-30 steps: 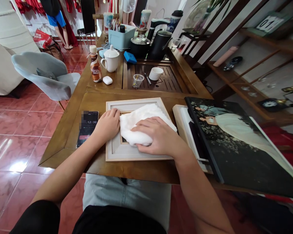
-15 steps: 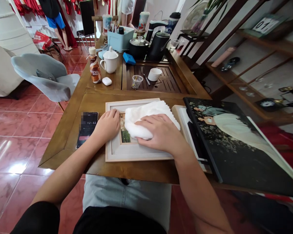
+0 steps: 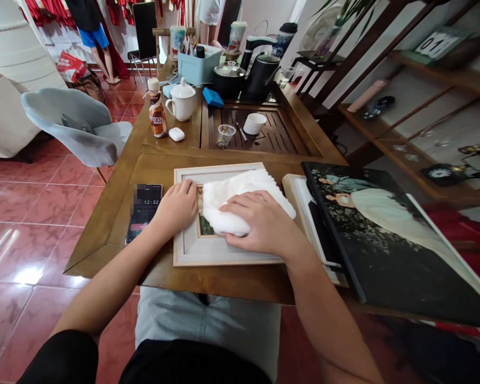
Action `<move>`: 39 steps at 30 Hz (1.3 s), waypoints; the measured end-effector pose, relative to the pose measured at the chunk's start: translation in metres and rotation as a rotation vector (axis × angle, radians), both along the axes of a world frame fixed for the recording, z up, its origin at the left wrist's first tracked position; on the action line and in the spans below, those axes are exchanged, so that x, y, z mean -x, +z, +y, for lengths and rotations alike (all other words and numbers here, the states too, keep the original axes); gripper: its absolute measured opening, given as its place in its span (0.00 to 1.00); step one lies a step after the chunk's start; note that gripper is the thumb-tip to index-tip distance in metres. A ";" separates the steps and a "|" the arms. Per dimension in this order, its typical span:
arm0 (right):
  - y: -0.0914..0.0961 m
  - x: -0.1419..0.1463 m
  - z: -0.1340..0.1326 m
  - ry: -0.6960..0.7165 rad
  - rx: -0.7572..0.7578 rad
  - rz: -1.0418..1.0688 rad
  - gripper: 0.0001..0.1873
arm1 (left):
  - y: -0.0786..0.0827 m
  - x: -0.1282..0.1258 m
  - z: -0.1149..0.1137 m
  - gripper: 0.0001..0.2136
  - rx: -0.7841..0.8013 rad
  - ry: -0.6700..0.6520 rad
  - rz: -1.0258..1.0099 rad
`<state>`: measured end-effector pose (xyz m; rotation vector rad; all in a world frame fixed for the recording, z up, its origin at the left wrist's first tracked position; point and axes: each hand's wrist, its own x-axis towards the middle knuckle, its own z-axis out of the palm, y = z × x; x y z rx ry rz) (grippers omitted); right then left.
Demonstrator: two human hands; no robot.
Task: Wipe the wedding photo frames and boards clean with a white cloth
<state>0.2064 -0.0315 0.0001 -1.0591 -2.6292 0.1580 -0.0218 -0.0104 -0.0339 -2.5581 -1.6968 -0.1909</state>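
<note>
A light wooden picture frame (image 3: 232,257) with a wide pale mat lies flat on the table in front of me. Its small picture (image 3: 206,226) shows some green and is mostly covered by a fluffy white cloth (image 3: 240,186). My right hand (image 3: 264,221) presses on this cloth, its fingers bent over the near part. On the frame's left side my left hand (image 3: 180,207) holds the border, fingers close together and thumb hidden. A phone (image 3: 144,210) showing a timer lies beside my left wrist.
To the right, a large dark photo panel (image 3: 392,240) leans over other frames (image 3: 304,200). Farther back stand a drink bottle (image 3: 157,114), a lidded white mug (image 3: 182,101), an earbud case (image 3: 176,134), and a tea tray (image 3: 274,136) bearing two small cups. A grey chair (image 3: 74,125) stands left.
My right hand and the white cloth have shifted slightly toward me and to the left over the frame. My left hand stays on the frame's left border.
</note>
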 end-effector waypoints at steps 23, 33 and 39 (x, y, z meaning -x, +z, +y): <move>0.001 0.001 -0.003 0.009 0.035 -0.005 0.18 | 0.004 0.003 0.002 0.23 0.064 0.000 -0.007; 0.000 -0.004 0.000 -0.106 -0.058 -0.058 0.17 | -0.001 0.005 0.003 0.21 -0.001 -0.014 -0.042; 0.000 0.002 -0.003 0.036 0.039 0.014 0.18 | 0.000 0.005 0.003 0.21 0.007 -0.018 -0.024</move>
